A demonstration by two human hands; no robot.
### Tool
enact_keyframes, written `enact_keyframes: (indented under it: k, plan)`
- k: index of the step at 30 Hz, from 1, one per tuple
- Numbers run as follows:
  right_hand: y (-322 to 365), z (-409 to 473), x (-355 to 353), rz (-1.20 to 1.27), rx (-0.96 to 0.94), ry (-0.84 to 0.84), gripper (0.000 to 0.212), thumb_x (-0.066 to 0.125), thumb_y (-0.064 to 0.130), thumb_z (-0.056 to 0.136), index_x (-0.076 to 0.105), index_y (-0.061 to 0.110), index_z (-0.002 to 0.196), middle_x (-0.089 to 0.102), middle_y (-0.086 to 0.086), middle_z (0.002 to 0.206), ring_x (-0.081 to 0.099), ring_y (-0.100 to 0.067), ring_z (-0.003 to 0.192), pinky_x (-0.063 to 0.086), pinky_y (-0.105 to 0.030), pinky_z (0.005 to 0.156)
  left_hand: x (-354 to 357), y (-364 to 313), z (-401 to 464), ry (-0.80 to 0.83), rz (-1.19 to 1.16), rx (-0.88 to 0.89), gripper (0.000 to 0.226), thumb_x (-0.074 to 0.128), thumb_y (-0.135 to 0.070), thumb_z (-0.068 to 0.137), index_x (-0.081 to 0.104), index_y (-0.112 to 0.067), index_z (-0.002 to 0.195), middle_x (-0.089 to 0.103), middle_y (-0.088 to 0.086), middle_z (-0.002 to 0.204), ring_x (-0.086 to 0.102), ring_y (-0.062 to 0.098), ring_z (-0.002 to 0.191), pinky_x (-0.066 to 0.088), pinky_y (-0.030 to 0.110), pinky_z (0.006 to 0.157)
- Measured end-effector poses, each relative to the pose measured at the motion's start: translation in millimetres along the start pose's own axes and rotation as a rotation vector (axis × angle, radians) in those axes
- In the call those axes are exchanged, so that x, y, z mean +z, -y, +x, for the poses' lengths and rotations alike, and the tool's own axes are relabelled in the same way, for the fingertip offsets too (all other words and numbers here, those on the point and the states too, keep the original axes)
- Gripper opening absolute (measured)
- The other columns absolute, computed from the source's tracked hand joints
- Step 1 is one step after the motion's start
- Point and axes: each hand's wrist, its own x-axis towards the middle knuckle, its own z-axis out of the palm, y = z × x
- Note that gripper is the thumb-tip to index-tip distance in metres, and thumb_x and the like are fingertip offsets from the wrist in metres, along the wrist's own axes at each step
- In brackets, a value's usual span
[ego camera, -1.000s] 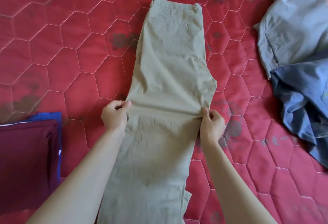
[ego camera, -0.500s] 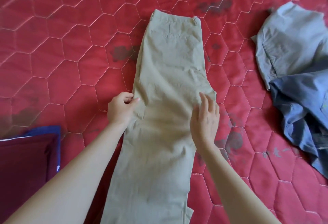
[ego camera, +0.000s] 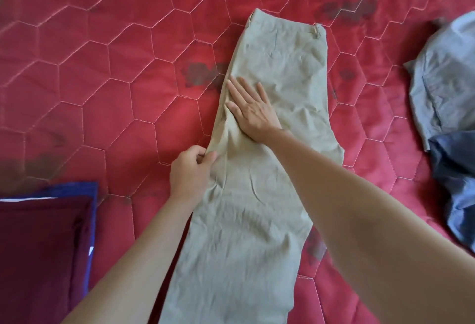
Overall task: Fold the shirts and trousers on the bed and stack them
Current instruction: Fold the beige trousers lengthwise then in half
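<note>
Khaki trousers (ego camera: 270, 195) lie lengthwise on the red quilted bed (ego camera: 102, 79), folded leg on leg, waistband at the far end. My left hand (ego camera: 191, 172) pinches the trousers' left edge about midway along. My right hand (ego camera: 250, 109) lies flat with straight fingers on the upper left part of the trousers, pressing the fabric down. The trouser hems run out of view at the bottom.
A stack of folded clothes, maroon (ego camera: 38, 254) on top of blue (ego camera: 93, 210), sits at the lower left. At the right edge lies a crumpled pale grey-blue garment (ego camera: 447, 79) with a darker blue one (ego camera: 457, 182) below it.
My right hand left the trousers' right edge and moved across to press flat on the upper left part. My left hand keeps its pinch on the left edge. The view shifted left.
</note>
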Motion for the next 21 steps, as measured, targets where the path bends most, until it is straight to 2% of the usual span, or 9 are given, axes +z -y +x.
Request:
enact_keyframes:
  k: [2, 4, 6, 8, 10, 12, 16, 19, 21]
  plan:
    - [-1, -3, 2, -0.034, 0.004, -0.022, 0.054, 0.013, 0.04, 0.105, 0.006, 0.02, 0.155, 0.004, 0.007, 0.162, -0.004, -0.01, 0.148, -0.007, -0.039, 0.12, 2, 2, -8, -0.02, -0.038, -0.006, 0.022, 0.061, -0.027, 0.091, 0.063, -0.01, 0.078, 0.057, -0.004, 0.063, 0.055, 0.021, 0.066, 0.036, 0.033, 0.06]
    - [1, -5, 2, -0.059, 0.01, -0.029, 0.054, 0.014, 0.04, 0.104, 0.006, 0.02, 0.155, 0.003, 0.007, 0.162, -0.004, -0.01, 0.148, -0.005, -0.039, 0.121, 3, 2, -13, -0.026, -0.053, -0.031, 0.02, 0.062, -0.028, 0.092, 0.066, -0.01, 0.087, 0.064, -0.001, 0.072, 0.063, 0.025, 0.079, 0.044, 0.036, 0.068]
    - [3, -4, 2, -0.071, 0.012, -0.048, 0.054, 0.015, 0.04, 0.105, 0.007, 0.02, 0.155, 0.004, 0.007, 0.162, -0.003, -0.01, 0.149, -0.004, -0.039, 0.121, -2, 1, -19, -0.018, -0.038, -0.021, 0.025, 0.067, -0.036, 0.087, 0.065, -0.016, 0.102, 0.069, -0.006, 0.084, 0.066, 0.019, 0.084, 0.05, 0.039, 0.075]
    - [3, -5, 2, -0.064, 0.013, -0.061, 0.054, 0.016, 0.039, 0.105, 0.009, 0.02, 0.155, 0.005, 0.006, 0.162, -0.002, -0.011, 0.149, -0.003, -0.04, 0.121, -11, 4, -33, -0.027, 0.059, 0.047, 0.037, 0.073, -0.044, 0.08, 0.059, -0.026, 0.109, 0.067, -0.014, 0.092, 0.065, 0.012, 0.079, 0.051, 0.037, 0.069]
    - [2, -5, 1, -0.053, 0.014, -0.071, 0.053, 0.018, 0.038, 0.105, 0.01, 0.02, 0.155, 0.007, 0.006, 0.162, 0.0, -0.011, 0.149, -0.002, -0.04, 0.121, -17, 9, -50, -0.061, 0.169, 0.149, 0.03, 0.076, -0.04, 0.077, 0.062, -0.027, 0.101, 0.066, -0.014, 0.094, 0.064, 0.012, 0.075, 0.05, 0.038, 0.063]
    - [2, -5, 1, -0.053, 0.011, -0.083, 0.053, 0.019, 0.037, 0.105, 0.012, 0.02, 0.154, 0.009, 0.005, 0.162, 0.001, -0.012, 0.149, -0.002, -0.04, 0.121, -18, 12, -65, -0.077, 0.223, 0.179, 0.021, 0.079, -0.033, 0.076, 0.069, -0.021, 0.09, 0.065, -0.008, 0.091, 0.064, 0.018, 0.075, 0.05, 0.04, 0.061]
    - [3, -5, 0, -0.042, 0.002, -0.108, 0.052, 0.022, 0.034, 0.105, 0.016, 0.019, 0.154, 0.012, 0.005, 0.161, 0.004, -0.012, 0.149, -0.001, -0.04, 0.121, -17, 8, -72, -0.088, 0.265, 0.069, 0.024, 0.079, -0.033, 0.076, 0.069, -0.015, 0.087, 0.068, -0.004, 0.086, 0.063, 0.021, 0.077, 0.044, 0.037, 0.063]
    - [2, -4, 2, -0.028, 0.008, -0.129, 0.051, 0.023, 0.033, 0.105, 0.019, 0.019, 0.154, 0.015, 0.004, 0.161, 0.006, -0.012, 0.149, 0.0, -0.039, 0.121, -18, 5, -72, -0.064, 0.359, 0.039, 0.021, 0.072, -0.031, 0.083, 0.065, -0.011, 0.08, 0.065, -0.002, 0.07, 0.06, 0.022, 0.067, 0.037, 0.033, 0.059]
    - [1, -4, 3, -0.023, 0.005, -0.146, 0.051, 0.024, 0.032, 0.104, 0.02, 0.019, 0.153, 0.017, 0.003, 0.161, 0.008, -0.012, 0.149, 0.001, -0.039, 0.121, -17, 6, -75, 0.003, 0.34, 0.026, 0.034, 0.065, -0.029, 0.088, 0.054, -0.007, 0.064, 0.054, 0.002, 0.053, 0.05, 0.021, 0.052, 0.035, 0.035, 0.054]
